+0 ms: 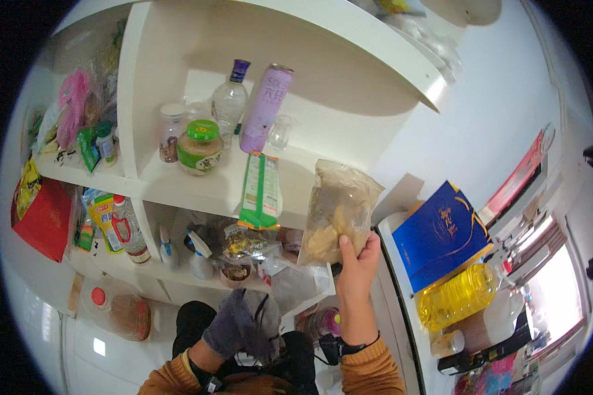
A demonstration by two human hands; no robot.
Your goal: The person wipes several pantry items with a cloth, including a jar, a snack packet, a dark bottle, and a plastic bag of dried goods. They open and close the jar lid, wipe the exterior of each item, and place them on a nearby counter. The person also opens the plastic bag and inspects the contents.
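My right hand (358, 259) pinches the lower edge of a clear plastic bag (343, 207) with pale brown dried pieces inside, held up in front of the white shelf (316, 148). My left hand (225, 323), in a grey knit glove, is low above my lap, closed on a bunched grey cloth (262, 313). A green, white and orange packet (260, 192) hangs over the shelf's front edge. Behind it stand a lilac can (268, 106), a clear glass bottle (230, 101) with a purple cap, a green-lidded jar (201, 150) and a white-lidded jar (170, 136).
The lower shelf holds spray bottles (200, 264), a bag of dried yellow flowers (247, 244) and a red-capped bottle (128, 232). On the right counter are a blue gift bag (440, 234) and an oil bottle (457, 296). A large jug (118, 313) stands on the floor.
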